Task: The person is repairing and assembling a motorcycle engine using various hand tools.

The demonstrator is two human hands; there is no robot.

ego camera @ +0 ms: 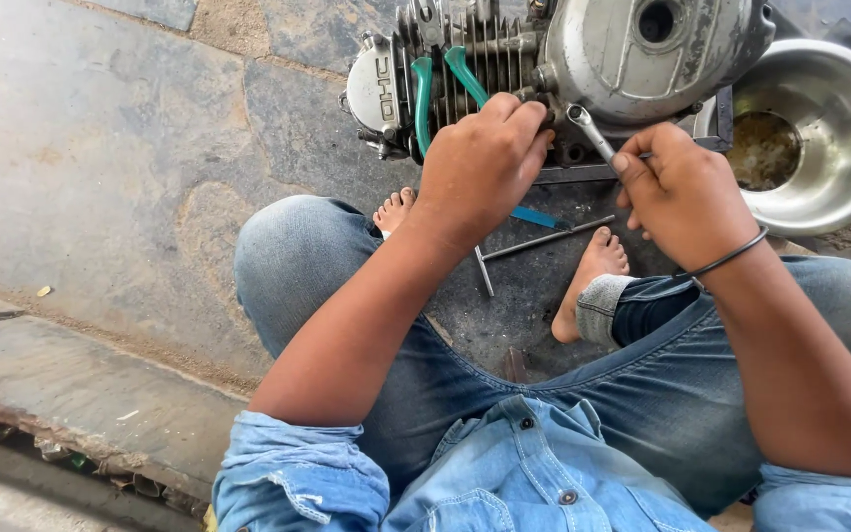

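A grey motorcycle engine with cooling fins and two green hoses lies on the stone floor in front of me. My left hand is closed against the lower edge of the engine beside the hoses; what its fingers grip is hidden. A ring spanner is in my right hand, and its ring end touches the engine's underside close to my left fingers. A dark bangle circles my right wrist.
A steel bowl with brownish liquid stands right of the engine. A T-handle tool and a blue-handled tool lie on the floor between my bare feet. I am squatting in blue jeans. A stone step edge runs at lower left.
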